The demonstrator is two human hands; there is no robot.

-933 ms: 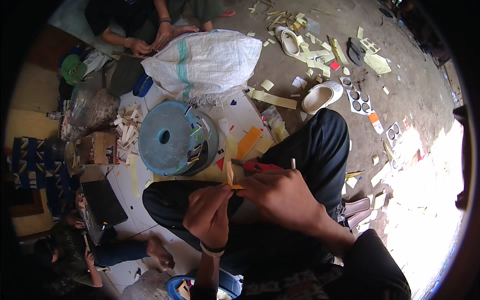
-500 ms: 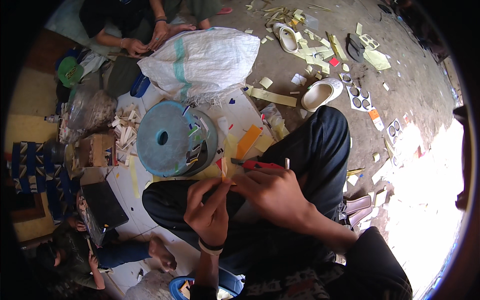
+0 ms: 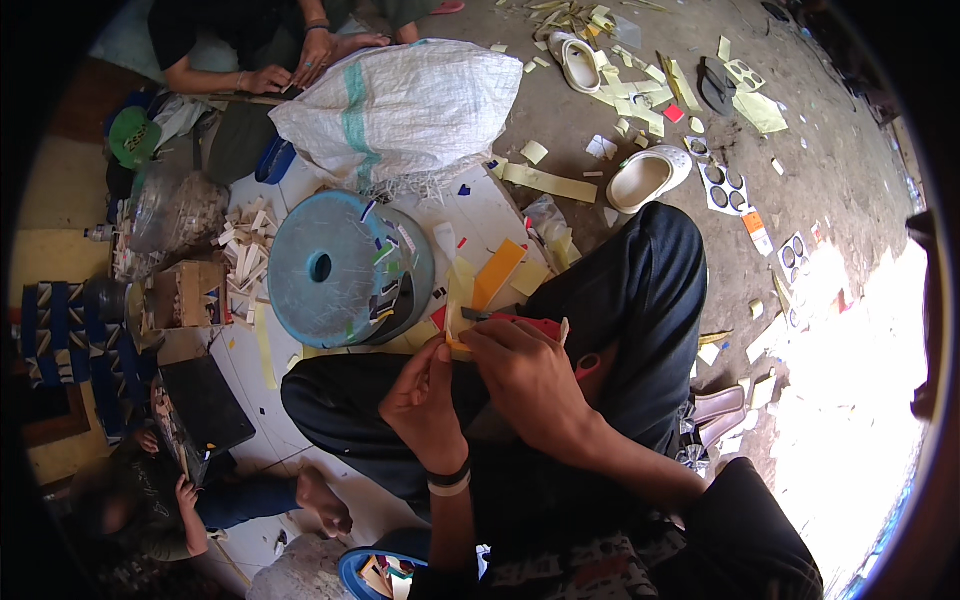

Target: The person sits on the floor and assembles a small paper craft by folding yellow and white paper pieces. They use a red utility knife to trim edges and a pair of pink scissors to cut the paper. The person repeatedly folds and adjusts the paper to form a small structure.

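My left hand (image 3: 428, 408) is closed in a pinch on a small yellow-orange strip (image 3: 458, 346), above my crossed legs. My right hand (image 3: 535, 375) meets it at the strip, its fingertips against the other end. Tucked in the right hand are red-handled scissors (image 3: 540, 325), their dark blade pointing left and a red finger loop showing beside the palm. A small pale piece (image 3: 565, 328) sticks up by the right knuckles. Just beyond lie an orange strip (image 3: 498, 273) and pale yellow scraps (image 3: 460, 285). The fingers partly hide the held strip.
A blue-grey drum (image 3: 320, 295) stands ahead on the left, by a white sack (image 3: 425, 110). Wooden pieces (image 3: 245, 245) and a cardboard box (image 3: 188, 295) lie farther left. Pale clogs (image 3: 645, 180) and scraps litter the floor. Two other people work at upper and lower left.
My left hand has turned and shifted slightly right, still pinching the strip. My right hand has tilted, and the red finger loop now shows. The view has shifted slightly.
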